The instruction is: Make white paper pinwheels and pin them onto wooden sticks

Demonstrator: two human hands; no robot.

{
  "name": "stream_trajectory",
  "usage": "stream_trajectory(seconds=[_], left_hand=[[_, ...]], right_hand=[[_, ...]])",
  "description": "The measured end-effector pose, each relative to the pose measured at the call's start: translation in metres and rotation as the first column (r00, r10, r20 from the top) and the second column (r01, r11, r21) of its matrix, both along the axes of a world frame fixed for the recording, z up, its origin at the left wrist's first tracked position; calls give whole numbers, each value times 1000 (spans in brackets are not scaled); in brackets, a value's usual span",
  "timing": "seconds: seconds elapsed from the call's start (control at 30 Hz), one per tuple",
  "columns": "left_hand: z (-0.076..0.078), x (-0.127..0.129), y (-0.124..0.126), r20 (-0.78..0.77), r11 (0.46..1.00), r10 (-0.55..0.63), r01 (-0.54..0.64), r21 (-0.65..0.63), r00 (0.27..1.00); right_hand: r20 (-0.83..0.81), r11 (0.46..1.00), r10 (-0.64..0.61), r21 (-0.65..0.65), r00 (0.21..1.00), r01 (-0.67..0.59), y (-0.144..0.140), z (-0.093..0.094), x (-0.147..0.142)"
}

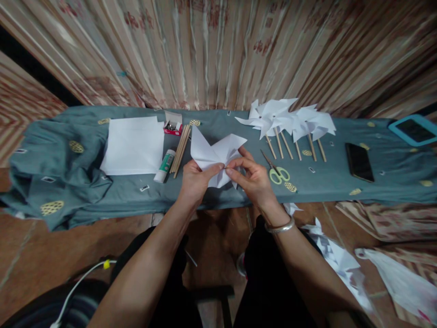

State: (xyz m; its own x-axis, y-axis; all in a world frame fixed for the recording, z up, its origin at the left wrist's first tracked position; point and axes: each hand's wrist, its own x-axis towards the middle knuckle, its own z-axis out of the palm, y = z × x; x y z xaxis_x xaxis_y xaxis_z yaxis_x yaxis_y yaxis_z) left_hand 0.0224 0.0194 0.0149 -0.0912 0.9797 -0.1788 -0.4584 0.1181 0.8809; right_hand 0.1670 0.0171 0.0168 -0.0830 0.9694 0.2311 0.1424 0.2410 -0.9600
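A white paper pinwheel (pixel 213 152) with folded blades is held between both hands, over the front of the covered table. My left hand (pixel 197 180) is closed on its left side, thumb pressed near the centre. Thumb and forefinger of my right hand (pixel 251 175) pinch together at that centre, around a tiny thin thing too small to make out; other fingers reach behind the paper. Left of the pinwheel lie a bundle of wooden sticks (pixel 180 152), a glue stick (pixel 165 166) and a small red box (pixel 173 124) of metal fasteners. Green-handled scissors (pixel 278 173) lie just right of my right hand.
White paper sheets (pixel 134 146) are stacked at left on the grey-green cloth (pixel 327 182). Several finished pinwheels on sticks (pixel 293 119) lie at back right. Further right are a black phone (pixel 359 161) and a blue-framed device (pixel 414 130). Paper scraps (pixel 336 257) lie on the floor.
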Motion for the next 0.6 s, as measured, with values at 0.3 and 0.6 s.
stream_trajectory(seconds=[0.3,0.6], left_hand=[[-1,0,0,-15,1000,-7,8,9,1000],[1,-1,-2,-42,999,-9,11,42,999]], right_hand=[[0,1000,-5,-23,1000,5,-1,-1,0],[-31,997,-1,-81,1000,-2,-1,-4,1]])
